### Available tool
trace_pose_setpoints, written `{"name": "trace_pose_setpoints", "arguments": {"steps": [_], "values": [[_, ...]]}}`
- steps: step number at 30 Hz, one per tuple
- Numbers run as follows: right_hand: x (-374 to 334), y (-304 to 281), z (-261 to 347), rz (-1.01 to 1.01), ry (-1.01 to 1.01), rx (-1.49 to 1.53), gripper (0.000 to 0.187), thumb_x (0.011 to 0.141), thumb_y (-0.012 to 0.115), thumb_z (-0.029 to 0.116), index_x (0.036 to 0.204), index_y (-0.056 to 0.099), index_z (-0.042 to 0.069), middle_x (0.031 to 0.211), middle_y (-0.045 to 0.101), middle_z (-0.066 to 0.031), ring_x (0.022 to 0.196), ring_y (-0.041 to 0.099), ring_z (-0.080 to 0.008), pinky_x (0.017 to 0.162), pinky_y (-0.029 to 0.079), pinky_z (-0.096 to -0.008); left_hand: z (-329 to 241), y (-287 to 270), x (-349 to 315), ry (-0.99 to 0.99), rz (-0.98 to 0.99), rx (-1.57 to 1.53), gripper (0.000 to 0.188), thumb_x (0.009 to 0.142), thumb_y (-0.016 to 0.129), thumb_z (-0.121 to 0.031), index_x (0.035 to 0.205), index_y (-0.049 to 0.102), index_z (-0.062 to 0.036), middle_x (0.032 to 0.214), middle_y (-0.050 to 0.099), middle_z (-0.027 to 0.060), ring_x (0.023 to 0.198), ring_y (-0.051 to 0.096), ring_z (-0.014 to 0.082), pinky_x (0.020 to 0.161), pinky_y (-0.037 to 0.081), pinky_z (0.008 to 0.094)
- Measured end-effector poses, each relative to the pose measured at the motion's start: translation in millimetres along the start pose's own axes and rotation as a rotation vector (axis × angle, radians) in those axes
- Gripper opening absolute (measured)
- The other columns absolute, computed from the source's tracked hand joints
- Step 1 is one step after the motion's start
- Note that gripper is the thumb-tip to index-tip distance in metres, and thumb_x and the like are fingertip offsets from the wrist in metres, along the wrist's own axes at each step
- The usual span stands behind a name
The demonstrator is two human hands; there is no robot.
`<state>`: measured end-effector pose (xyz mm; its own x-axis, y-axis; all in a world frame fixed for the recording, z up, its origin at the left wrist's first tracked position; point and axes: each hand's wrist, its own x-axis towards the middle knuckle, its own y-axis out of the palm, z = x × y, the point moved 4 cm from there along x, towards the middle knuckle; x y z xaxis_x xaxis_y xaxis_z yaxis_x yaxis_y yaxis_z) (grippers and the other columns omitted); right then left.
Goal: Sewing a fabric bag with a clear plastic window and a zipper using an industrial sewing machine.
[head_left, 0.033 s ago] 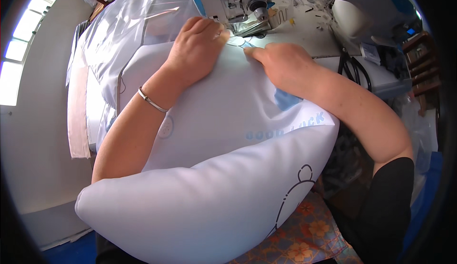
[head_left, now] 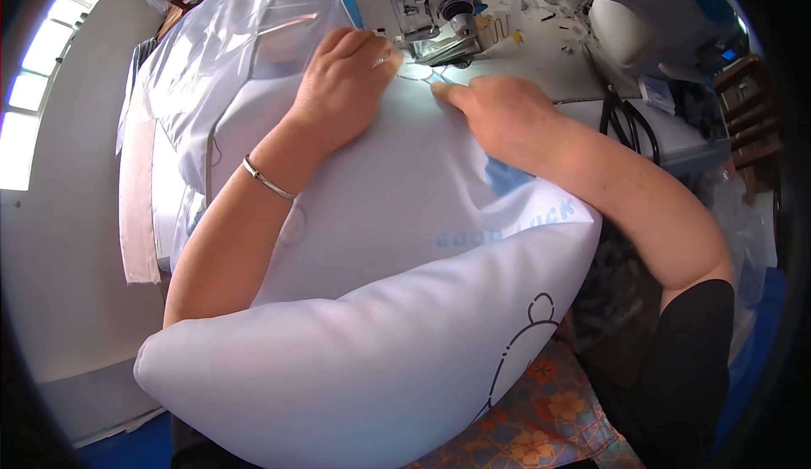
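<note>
A pale, plump cushion [head_left: 338, 368] with a black line drawing and blue print lies across my lap and reaches up to the sewing machine [head_left: 422, 13]. Its far edge is close in front of the machine's needle area. My left hand [head_left: 346, 76] rests on that edge, fingers curled and pinching the cloth to the left of the presser foot. My right hand [head_left: 507, 110] is closed on the same edge to the right, its index finger pointing toward the foot. Part of the gripped cloth is hidden under both hands.
Black-handled scissors [head_left: 629, 122] lie on the machine table to the right, beside a small white box [head_left: 657, 95]. Thread scraps litter the machine bed. Clear plastic sheeting [head_left: 220, 55] and white cloth cover the left side. Floral fabric [head_left: 549, 410] lies on my lap beneath the cushion.
My left hand and wrist have shifted very slightly to the left. My right hand and the cushion look almost the same.
</note>
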<state>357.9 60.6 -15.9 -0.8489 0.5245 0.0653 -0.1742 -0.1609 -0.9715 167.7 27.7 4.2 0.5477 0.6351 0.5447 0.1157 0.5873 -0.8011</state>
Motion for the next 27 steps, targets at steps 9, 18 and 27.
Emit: {"name": "trace_pose_setpoints", "arguments": {"steps": [9,18,27], "values": [[6.3,8.0,15.5,-0.105,0.07,0.056,0.044,0.087,0.051,0.005,0.13,0.061,0.008,0.082,0.063,-0.0148,0.077,0.064,-0.0343,0.066,0.052,-0.0452,10.7,2.2,2.4,0.113,0.075,-0.078,0.018,0.077,0.063,-0.011,0.093,0.069,-0.0075,0.097,0.068,0.002,0.102,0.062,0.0215,0.093,0.05,0.0352],[8.4,-3.7,-7.8,-0.036,-0.071,-0.048,0.042,0.089,0.05,0.009,0.129,0.064,0.013,0.075,0.063,-0.0121,0.071,0.065,-0.0336,0.063,0.052,-0.0452,13.2,3.8,17.7,0.097,0.076,-0.122,0.019,0.077,0.062,-0.014,0.094,0.069,-0.0087,0.095,0.068,0.0023,0.099,0.063,0.0219,0.091,0.051,0.0346],[0.7,3.6,-1.2,-0.184,-0.046,0.025,0.042,0.089,0.053,0.011,0.129,0.065,0.014,0.078,0.064,-0.0122,0.07,0.066,-0.0327,0.062,0.054,-0.0437,-4.6,7.1,17.5,-0.024,0.167,-0.233,0.023,0.077,0.062,-0.013,0.097,0.071,-0.0088,0.087,0.064,0.0037,0.091,0.063,0.0241,0.086,0.051,0.0364]]}}
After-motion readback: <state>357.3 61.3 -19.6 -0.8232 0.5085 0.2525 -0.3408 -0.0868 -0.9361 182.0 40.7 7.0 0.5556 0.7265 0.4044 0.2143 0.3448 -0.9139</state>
